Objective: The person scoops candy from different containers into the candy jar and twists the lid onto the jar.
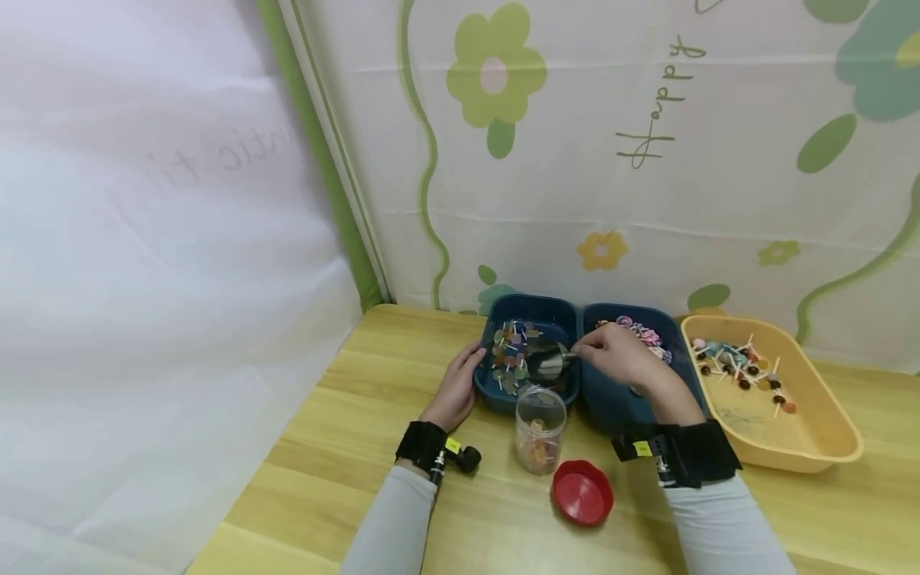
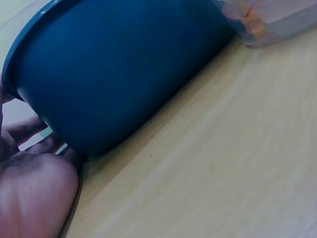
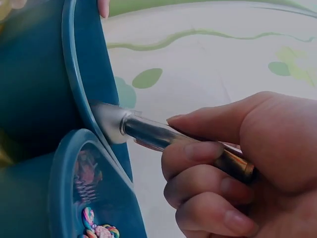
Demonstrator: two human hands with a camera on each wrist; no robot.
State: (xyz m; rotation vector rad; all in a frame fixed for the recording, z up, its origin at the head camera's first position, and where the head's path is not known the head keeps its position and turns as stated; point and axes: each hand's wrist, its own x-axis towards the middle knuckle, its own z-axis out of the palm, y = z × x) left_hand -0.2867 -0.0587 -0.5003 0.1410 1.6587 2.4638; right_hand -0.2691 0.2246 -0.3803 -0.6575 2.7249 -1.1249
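Note:
My right hand [image 1: 616, 351] grips the handle of a metal scoop [image 3: 148, 133], fingers curled round it. The scoop's bowl dips into the left dark blue bin [image 1: 528, 302], among small multicoloured lollipop-like pieces [image 1: 507, 359] with pale sticks. At that bin's left side my left hand [image 1: 456, 385] holds the wall, a fingertip over the rim and other fingers [image 2: 29, 130] along the outside. Just in front of the bin stands a clear jar [image 1: 541, 415], uncovered, with some orange and pink pieces low inside. Whether the scoop carries any pieces is hard to tell.
A red lid [image 1: 583, 493] lies on the wooden table [image 1: 323, 431] beside the jar. To the right, a second blue bin [image 1: 611, 407] holds colourful twisted pieces, and a yellow tray [image 1: 826, 423] holds lollipop-like pieces. A patterned curtain [image 1: 532, 200] hangs behind.

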